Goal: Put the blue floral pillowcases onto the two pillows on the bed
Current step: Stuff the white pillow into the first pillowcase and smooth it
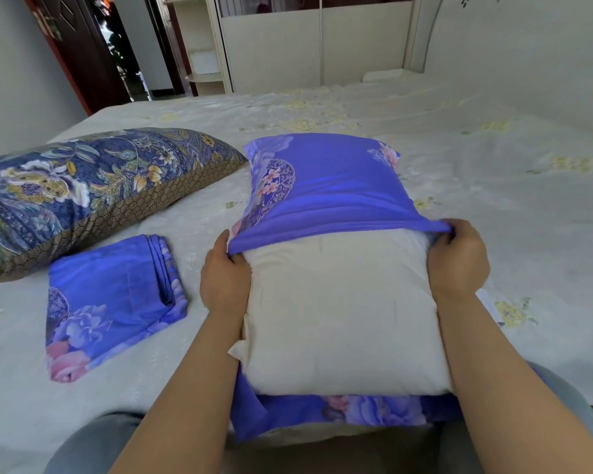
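A cream pillow [343, 316] lies lengthwise in front of me on the bed, its far half inside a blue floral pillowcase [329, 186]. The case's lower layer shows under the pillow's near end. My left hand [225, 271] grips the case's open hem at the pillow's left side. My right hand [457, 258] pinches the same hem at the right side. A second blue floral pillowcase [113, 302] lies folded to the left. Behind it rests a second pillow [83, 189] in a dark blue and yellow floral cover.
The bed [493, 159] has a pale sheet with yellow flowers and stretches far to the right and back. A cream wardrobe [308, 42] stands behind it, with a dark wooden door [79, 53] at the back left. My knees in jeans are at the bottom edge.
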`<state>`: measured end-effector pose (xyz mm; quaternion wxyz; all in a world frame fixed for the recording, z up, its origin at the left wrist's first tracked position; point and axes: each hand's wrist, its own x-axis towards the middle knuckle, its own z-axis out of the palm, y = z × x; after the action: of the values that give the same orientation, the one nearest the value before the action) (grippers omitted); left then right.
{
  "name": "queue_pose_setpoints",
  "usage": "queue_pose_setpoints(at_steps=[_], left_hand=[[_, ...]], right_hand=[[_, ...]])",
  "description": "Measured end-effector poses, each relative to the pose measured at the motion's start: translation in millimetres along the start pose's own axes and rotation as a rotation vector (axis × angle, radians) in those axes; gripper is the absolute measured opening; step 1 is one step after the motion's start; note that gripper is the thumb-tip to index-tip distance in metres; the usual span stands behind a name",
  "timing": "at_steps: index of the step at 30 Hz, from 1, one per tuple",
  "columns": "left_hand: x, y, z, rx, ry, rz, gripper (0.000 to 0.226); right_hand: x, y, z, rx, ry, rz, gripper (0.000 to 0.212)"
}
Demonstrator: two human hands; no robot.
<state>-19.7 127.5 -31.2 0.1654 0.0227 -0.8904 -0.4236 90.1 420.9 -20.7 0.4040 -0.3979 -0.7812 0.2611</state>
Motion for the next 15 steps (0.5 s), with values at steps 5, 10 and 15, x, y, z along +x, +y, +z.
queue_pose_setpoints(at_steps=[5, 10, 15], left_hand=[[3, 39, -1, 0.131, 0.080, 0.425, 0.048], [-8, 55, -2, -0.167, 0.161, 0.628, 0.035], [-23, 30, 1, -0.153, 0.204, 0.726, 0.028]], right_hand=[[0, -8, 5, 0.080, 0.113, -0.417, 0.026], [-15, -1, -10, 0.378, 0.141, -0.091, 0.019], [-35, 23, -20, 0.255, 0.038, 0.011, 0.024]])
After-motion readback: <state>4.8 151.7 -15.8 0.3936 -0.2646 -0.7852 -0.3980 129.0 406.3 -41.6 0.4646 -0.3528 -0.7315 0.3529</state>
